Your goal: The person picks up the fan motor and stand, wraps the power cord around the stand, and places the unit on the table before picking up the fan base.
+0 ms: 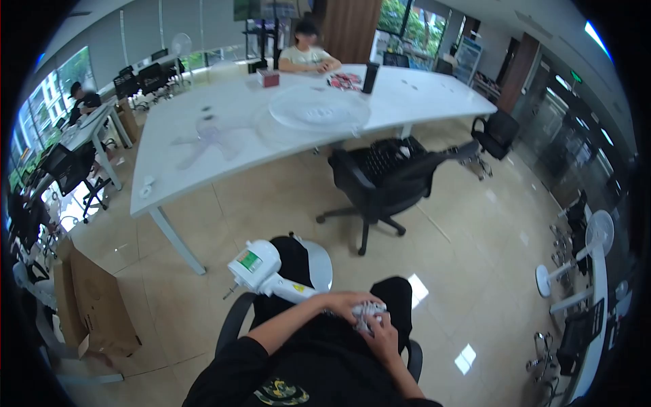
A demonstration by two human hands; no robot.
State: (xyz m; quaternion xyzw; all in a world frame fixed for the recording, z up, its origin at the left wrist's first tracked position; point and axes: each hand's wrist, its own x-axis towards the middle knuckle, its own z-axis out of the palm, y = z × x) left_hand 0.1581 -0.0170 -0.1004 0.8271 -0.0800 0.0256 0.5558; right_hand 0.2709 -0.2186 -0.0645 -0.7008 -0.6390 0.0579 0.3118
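Observation:
Over my lap, my left hand [347, 304] and my right hand [382, 336] close around a small white-and-grey thing [370, 311] with a crumpled, patterned look. Its kind I cannot make out, and fingers cover part of it. Across my left thigh lies a white fan body [256, 263], its motor shaft pointing left. Its white neck [293, 289] runs toward my left hand and goes out of sight under the left forearm. Beyond my left knee shows a white rounded panel [323, 266].
A white table [224, 173] ahead bears a clear fan blade [209, 144], round fan grilles [319, 110], a red box [269, 79] and a black tumbler [369, 78]. A person [306, 54] sits behind it. A black chair [386, 176] and cardboard box [102, 298] stand nearby.

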